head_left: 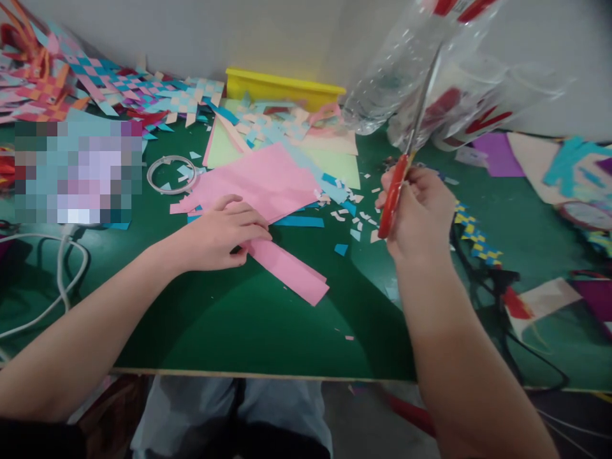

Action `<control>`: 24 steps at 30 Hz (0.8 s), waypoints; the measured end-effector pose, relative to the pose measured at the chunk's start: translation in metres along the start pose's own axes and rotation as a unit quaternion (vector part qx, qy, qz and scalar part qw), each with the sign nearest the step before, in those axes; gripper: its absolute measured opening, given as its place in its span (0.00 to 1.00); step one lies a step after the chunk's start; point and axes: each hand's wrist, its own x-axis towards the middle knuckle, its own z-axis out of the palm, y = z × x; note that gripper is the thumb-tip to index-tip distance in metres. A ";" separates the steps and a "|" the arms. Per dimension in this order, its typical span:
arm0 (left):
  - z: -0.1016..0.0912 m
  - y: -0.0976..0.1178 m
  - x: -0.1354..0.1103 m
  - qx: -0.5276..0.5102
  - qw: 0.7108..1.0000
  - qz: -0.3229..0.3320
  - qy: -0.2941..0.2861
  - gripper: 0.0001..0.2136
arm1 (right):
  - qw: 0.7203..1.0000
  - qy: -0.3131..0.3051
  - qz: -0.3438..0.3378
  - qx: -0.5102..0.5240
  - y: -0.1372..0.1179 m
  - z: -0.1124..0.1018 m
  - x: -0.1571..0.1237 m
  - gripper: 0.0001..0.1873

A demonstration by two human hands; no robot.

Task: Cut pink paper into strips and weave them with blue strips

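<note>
My left hand (pixel 229 233) has its fingers curled over the upper end of a folded pink paper strip (pixel 291 271), which slants down to the right on the green table. Just beyond it lies a larger sheet of pink paper (pixel 268 178). My right hand (pixel 421 210) is closed round a pair of scissors (pixel 396 191) with red handles, held up above the table. Their blades look closed and point up and away. Small paper scraps (pixel 356 217) are scattered between my two hands, and a blue paper strip (pixel 301 222) sticks out beneath the pink sheet.
Woven paper strips (pixel 129 86) heap up at the back left, beside a yellow tray (pixel 287 89). A roll of tape (pixel 171 175) lies left of the pink sheet. Plastic cups (pixel 473 102) stand at the back right. A white cable (pixel 64 274) and a black cord (pixel 478 287) cross the table.
</note>
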 end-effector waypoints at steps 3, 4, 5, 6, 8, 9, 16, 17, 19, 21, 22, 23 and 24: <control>0.000 0.000 0.000 -0.017 1.000 -0.003 -0.008 0.19 | 1.000 -0.002 0.003 -0.010 0.001 0.001 -0.001 0.17; 0.001 0.000 0.000 -0.019 1.000 -0.001 -0.008 0.19 | 1.000 -0.003 0.003 -0.014 0.001 0.001 -0.001 0.17; 0.001 0.000 0.000 -0.018 1.000 0.001 -0.009 0.19 | 1.000 -0.005 0.001 -0.017 0.002 0.000 0.000 0.17; 0.002 0.000 0.000 -0.015 1.000 0.003 -0.007 0.18 | 1.000 -0.010 -0.001 -0.019 0.003 0.000 0.000 0.17; 0.004 0.001 0.001 -0.003 1.000 0.005 -0.001 0.18 | 0.999 -0.022 -0.013 -0.022 0.006 -0.001 0.000 0.19; 0.005 0.003 0.001 0.006 1.000 0.006 0.003 0.18 | 0.999 -0.029 -0.021 -0.024 0.007 -0.001 0.000 0.19; 0.020 0.031 0.011 0.045 0.998 0.044 0.030 0.16 | 0.993 -0.078 -0.064 -0.059 0.008 -0.002 -0.004 0.23; 0.021 0.034 0.012 0.044 0.997 0.049 0.027 0.16 | 0.993 -0.080 -0.065 -0.065 0.008 -0.002 -0.004 0.24; 0.023 0.037 0.013 0.044 0.998 0.049 0.016 0.19 | 0.992 -0.080 -0.066 -0.070 0.007 -0.002 -0.004 0.25; 0.023 0.037 0.013 0.034 0.998 0.048 0.010 0.19 | 0.992 -0.082 -0.065 -0.072 0.006 -0.002 -0.004 0.24; 0.022 0.036 0.012 0.024 0.998 0.049 0.010 0.18 | 0.992 -0.083 -0.066 -0.074 0.006 -0.003 -0.004 0.24; 0.020 0.036 0.012 0.012 0.999 0.052 0.009 0.17 | 0.991 -0.085 -0.067 -0.077 0.006 -0.003 -0.004 0.24; 0.019 0.036 0.012 -0.003 0.999 0.054 0.006 0.16 | 0.991 -0.086 -0.068 -0.080 0.006 -0.003 -0.003 0.23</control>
